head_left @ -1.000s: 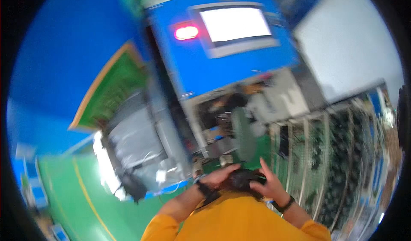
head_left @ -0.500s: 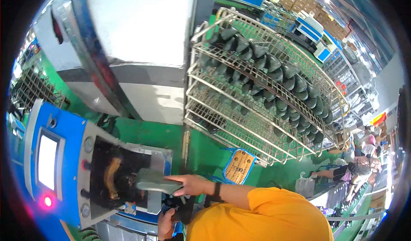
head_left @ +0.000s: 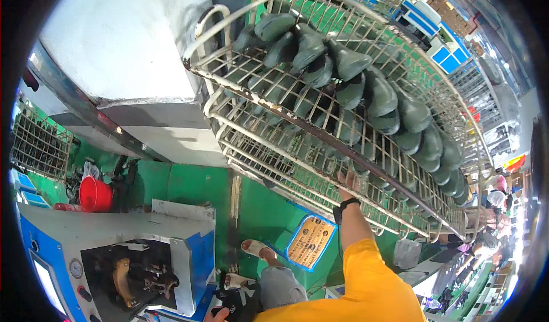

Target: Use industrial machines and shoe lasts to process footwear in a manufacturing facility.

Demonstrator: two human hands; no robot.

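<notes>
My right arm stretches up to the wire rack (head_left: 343,150), a dark band at the wrist. My right hand (head_left: 348,182) is among the rack's bars, close under the hanging dark green shoe lasts (head_left: 382,96). Bars and lasts partly hide its fingers, and whether it holds one does not show. At the lower edge my left hand (head_left: 217,314) is closed on a black soft piece (head_left: 240,300) with white marks, partly cut off by the picture's edge. Left of it stands a blue and grey machine (head_left: 131,225), its dark cavity holding a curved tan part (head_left: 122,282).
A blue-framed stool (head_left: 311,242) with a cardboard top stands below the rack. Near it are my sandalled feet (head_left: 256,249) on the green floor. A red bucket (head_left: 95,194) is behind the machine. Other people (head_left: 492,230) are at the far right.
My right hand has moved from the machine, where it held a green-grey shoe last, up and right to the rack. The view has shifted right, and the rack looks closer.
</notes>
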